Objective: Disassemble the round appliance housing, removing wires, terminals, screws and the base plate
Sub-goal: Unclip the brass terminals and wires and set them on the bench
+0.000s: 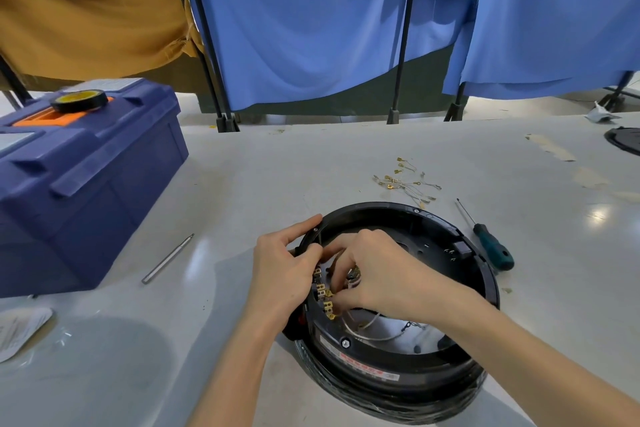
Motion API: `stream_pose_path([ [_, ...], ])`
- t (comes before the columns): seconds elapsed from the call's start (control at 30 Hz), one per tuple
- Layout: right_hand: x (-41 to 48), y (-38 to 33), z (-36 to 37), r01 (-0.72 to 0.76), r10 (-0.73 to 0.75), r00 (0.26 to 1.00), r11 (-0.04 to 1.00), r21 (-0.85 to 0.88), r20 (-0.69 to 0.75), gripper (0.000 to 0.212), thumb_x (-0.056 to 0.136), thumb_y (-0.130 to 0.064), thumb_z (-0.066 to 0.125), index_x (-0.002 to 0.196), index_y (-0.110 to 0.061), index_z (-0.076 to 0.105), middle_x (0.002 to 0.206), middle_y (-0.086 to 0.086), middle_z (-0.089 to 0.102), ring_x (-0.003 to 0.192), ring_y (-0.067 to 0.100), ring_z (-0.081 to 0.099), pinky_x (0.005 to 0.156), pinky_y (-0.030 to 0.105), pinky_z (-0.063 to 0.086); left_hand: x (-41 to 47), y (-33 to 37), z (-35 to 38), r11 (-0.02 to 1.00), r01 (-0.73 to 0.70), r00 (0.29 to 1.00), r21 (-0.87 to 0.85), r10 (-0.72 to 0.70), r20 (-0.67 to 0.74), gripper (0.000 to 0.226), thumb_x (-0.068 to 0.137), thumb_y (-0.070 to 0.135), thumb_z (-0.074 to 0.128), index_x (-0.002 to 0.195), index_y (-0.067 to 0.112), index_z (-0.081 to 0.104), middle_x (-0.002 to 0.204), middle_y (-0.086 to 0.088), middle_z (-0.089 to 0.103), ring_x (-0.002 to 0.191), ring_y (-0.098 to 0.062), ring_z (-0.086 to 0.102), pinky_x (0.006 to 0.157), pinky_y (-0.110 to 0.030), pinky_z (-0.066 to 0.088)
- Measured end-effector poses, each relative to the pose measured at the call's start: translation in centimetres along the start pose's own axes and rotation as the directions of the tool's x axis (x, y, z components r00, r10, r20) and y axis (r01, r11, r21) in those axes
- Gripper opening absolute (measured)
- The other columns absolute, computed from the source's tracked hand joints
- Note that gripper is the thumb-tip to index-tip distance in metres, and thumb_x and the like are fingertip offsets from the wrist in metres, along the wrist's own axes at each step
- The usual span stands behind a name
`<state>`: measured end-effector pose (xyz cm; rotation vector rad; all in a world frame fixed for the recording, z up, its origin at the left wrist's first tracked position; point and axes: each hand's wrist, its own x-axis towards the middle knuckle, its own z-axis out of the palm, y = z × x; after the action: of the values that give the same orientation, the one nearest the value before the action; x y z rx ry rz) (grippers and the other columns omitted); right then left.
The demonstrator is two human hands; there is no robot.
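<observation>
Brass terminals sit under the right hand, which pinches one. The left hand grips the housing by its rim, near the tabletop's front edge. Tugging hard could tear the wire or jerk the housing loose.

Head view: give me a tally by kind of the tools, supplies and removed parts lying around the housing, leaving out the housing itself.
Green-handled screwdriver: 1
Metal driver shaft: 1
Blue toolbox: 1
Tape roll, on the toolbox lid: 1
Pile of removed wires with terminals: 1
Total: 5
</observation>
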<state>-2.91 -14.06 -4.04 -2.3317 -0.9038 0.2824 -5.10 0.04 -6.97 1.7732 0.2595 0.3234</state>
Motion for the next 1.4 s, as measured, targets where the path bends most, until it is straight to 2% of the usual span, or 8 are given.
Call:
stream_pose_path([
  [0.07,-0.1,0.0,0.0,-0.008,0.008,1.000,1.000,-0.010,-0.024,0.006,0.067,-0.024,0.080,0.067,-0.021,0.075,0.115,-0.019,0.061,0.095,0.001,0.051,0.082,0.030,0.043,0.0,0.0,0.0,1.000,-0.007,1.000,0.002,0.007,0.000,0.044,0.083,-0.004,0.057,0.111,0.026,0.072,0.095,0.018,0.072,0.075,-0.006,0.072,0.074,-0.034,0.060],
  [0.23,-1.0,0.2,-0.8,0.033,-0.032,0.999,0.999,0.034,-0.016,0.013,0.065,-0.027,0.084,0.073,-0.030,0.074,0.119,-0.019,0.058,0.108,-0.001,0.050,0.089,0.020,0.040,0.0,0.1,0.1,1.000,-0.009,1.000,0.008,0.009,-0.006,0.045,0.081,-0.002,0.058,0.108,0.030,0.072,0.089,0.021,0.072,0.077,-0.031,0.071,0.073,-0.050,0.058],
  [0.47,-1.3,0.3,0.8,0.099,-0.093,0.995,0.985,-0.138,0.045,0.007,0.073,-0.021,0.070,0.073,-0.027,0.074,0.129,-0.014,0.048,0.096,0.002,0.042,0.076,0.008,0.031,-0.1,0.0,0.0,1.000,0.002,1.000,-0.024,-0.001,0.005,0.042,0.082,-0.001,0.060,0.110,0.027,0.072,0.088,0.023,0.073,0.075,-0.007,0.071,0.075,-0.033,0.060],
  [0.73,-1.0,0.2,0.5,0.087,-0.081,0.991,0.995,-0.053,0.103,0.016,0.069,-0.020,0.074,0.058,-0.025,0.063,0.110,-0.012,0.046,0.096,0.008,0.049,0.083,0.034,0.046,-0.2,0.2,0.0,0.999,0.022,1.000,-0.025,-0.022,-0.003,0.044,0.080,-0.002,0.059,0.105,0.031,0.073,0.080,0.015,0.075,0.082,-0.044,0.067,0.076,-0.053,0.056],
  [0.97,-0.8,0.2,0.0,0.094,-0.091,0.986,0.995,-0.018,0.141,0.020,0.068,-0.016,0.074,0.054,-0.023,0.063,0.110,-0.012,0.046,0.093,0.006,0.051,0.082,0.035,0.048,-0.2,0.2,0.0,0.999,0.030,0.999,-0.014,-0.030,-0.009,0.044,0.079,-0.002,0.059,0.105,0.032,0.073,0.076,0.019,0.074,0.076,-0.039,0.068,0.077,-0.052,0.056],
  [1.13,-1.7,1.0,-0.9,0.051,-0.066,0.986,0.994,0.099,0.156,0.025,0.071,-0.007,0.073,0.055,-0.025,0.068,0.128,-0.011,0.057,0.090,0.008,0.064,0.081,0.033,0.052,-0.2,0.0,0.0,0.999,0.030,1.000,-0.032,-0.030,-0.010,0.047,0.076,0.000,0.057,0.100,0.037,0.073,0.083,-0.013,0.074,0.068,-0.024,0.057,0.074,-0.060,0.052],
  [1.23,-2.1,1.2,-0.9,0.039,-0.057,0.992,0.987,0.159,0.112,0.008,0.073,-0.009,0.076,0.066,-0.010,0.073,0.127,-0.018,0.056,0.105,0.008,0.063,0.091,0.030,0.051,-0.1,-0.2,0.0,0.999,0.033,0.999,-0.026,-0.034,-0.013,0.048,0.076,0.000,0.058,0.098,0.040,0.073,0.074,0.000,0.070,0.071,-0.021,0.057,0.076,-0.058,0.052],
  [1.4,-2.0,0.9,-3.1,0.051,-0.026,0.994,0.971,0.235,-0.107,0.007,0.071,-0.016,0.083,0.070,-0.014,0.077,0.106,-0.015,0.065,0.096,0.002,0.063,0.088,0.022,0.050,-0.2,0.2,-0.2,1.000,0.020,1.000,0.015,-0.020,0.013,0.047,0.078,-0.001,0.057,0.099,0.039,0.072,0.070,0.017,0.071,0.073,-0.019,0.057,0.077,-0.052,0.054],
])
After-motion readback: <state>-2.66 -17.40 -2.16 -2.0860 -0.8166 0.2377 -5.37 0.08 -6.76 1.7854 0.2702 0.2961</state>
